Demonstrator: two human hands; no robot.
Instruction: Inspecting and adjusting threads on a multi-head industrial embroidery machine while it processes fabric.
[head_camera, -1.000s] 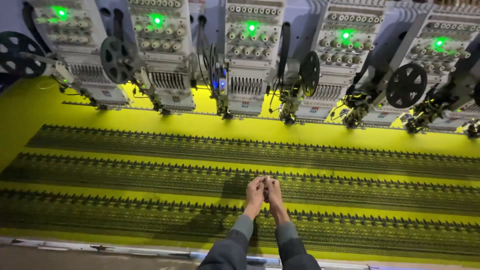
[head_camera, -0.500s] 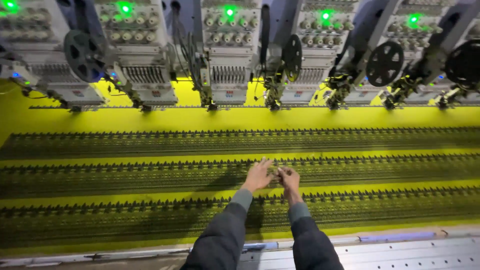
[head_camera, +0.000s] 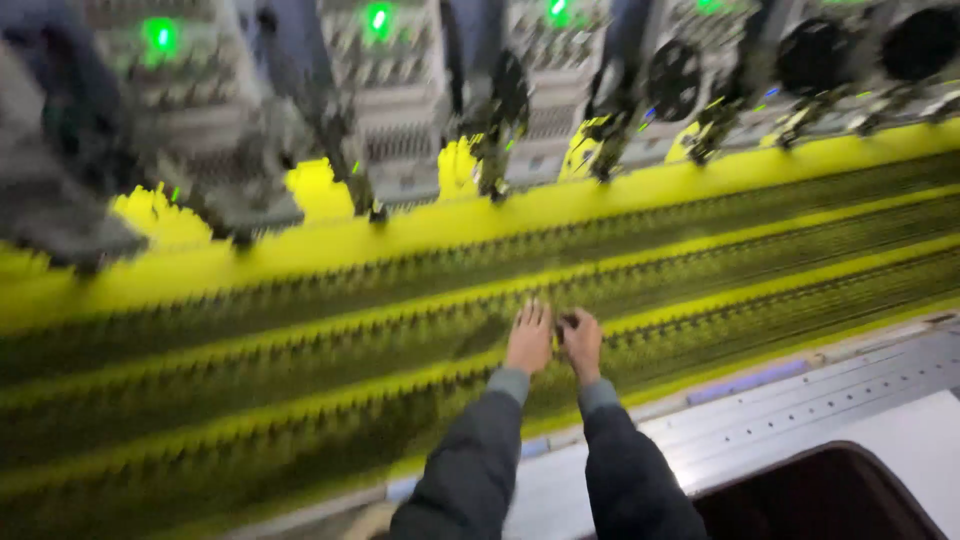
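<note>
Both my hands rest side by side on a bright yellow fabric (head_camera: 330, 245) stretched across an embroidery machine bed. The fabric carries long dark stitched bands (head_camera: 300, 345). My left hand (head_camera: 530, 340) lies with its fingers stretched forward on the middle band. My right hand (head_camera: 583, 345) is curled just beside it, pinching a small dark thing (head_camera: 568, 322) against the fabric. The picture is blurred, so I cannot make out what that thing is. Both sleeves are dark grey.
A row of grey embroidery heads (head_camera: 390, 110) with green lamps (head_camera: 160, 36) and black wheels (head_camera: 672, 80) hangs over the far edge of the fabric. A grey metal table edge (head_camera: 800, 400) runs at the near right, with a dark bin (head_camera: 810, 495) below it.
The view has swung left and tilted, so the bands now slant and the picture is blurred. My hands stay together on the same middle band, closer to the near edge.
</note>
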